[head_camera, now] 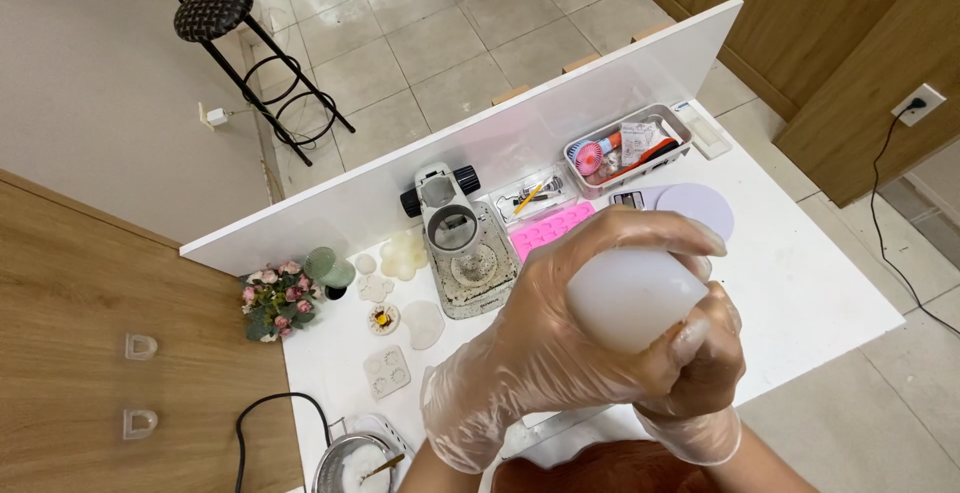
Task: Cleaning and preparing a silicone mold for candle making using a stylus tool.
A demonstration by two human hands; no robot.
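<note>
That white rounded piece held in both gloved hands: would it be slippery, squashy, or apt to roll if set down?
The white rounded piece looks smooth and matte, so possibly slippery against the thin gloves. Both the left hand and right hand wrap it without visibly denting it, so probably firm. Its rounded form might roll.

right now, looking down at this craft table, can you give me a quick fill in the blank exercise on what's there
1. Both hands wear clear plastic ____.
2. Together they hold a white cup, raised above the white ____.
3. The silicone mould behind the hands is coloured ____.
4. At the table's left corner stands a small bunch of ____.

Missing words: gloves; table; pink; flowers
</note>
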